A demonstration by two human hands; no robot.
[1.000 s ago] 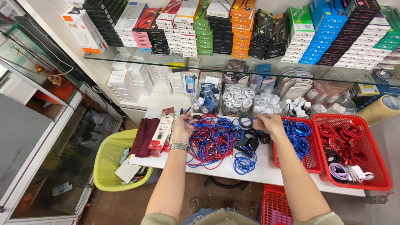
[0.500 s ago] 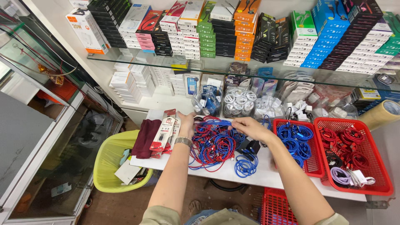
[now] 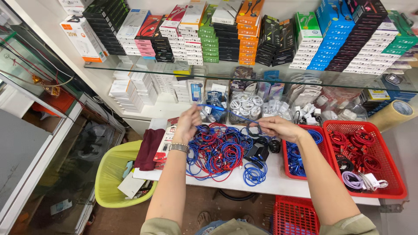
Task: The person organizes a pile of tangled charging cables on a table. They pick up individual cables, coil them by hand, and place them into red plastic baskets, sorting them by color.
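Both hands are raised above the middle of the white tabletop (image 3: 278, 182) and hold one blue cable (image 3: 226, 112) stretched between them. The left hand (image 3: 188, 124) is closed on one end, lifted high near the back edge; the right hand (image 3: 278, 127) pinches the other end lower down, so the length runs taut and slightly downhill and stays apart from the heap below. That heap, a tangled pile of red and blue cables (image 3: 220, 150), lies loose across the centre of the tabletop, directly under the hands. A coiled blue cable (image 3: 254, 173) rests toward the front edge, beside a black adapter (image 3: 257, 152). Just beside the right hand, a small red basket (image 3: 288, 169) contains coiled blue cables only. A larger red basket (image 3: 392, 191) at the right end contains red coils, with a few black, lilac and white ones, so the coils appear grouped by colour. A dark red cloth (image 3: 149, 149) lies on the left end. A yellow-green bin (image 3: 109, 174) stands below the left edge, within reach of the left hand.
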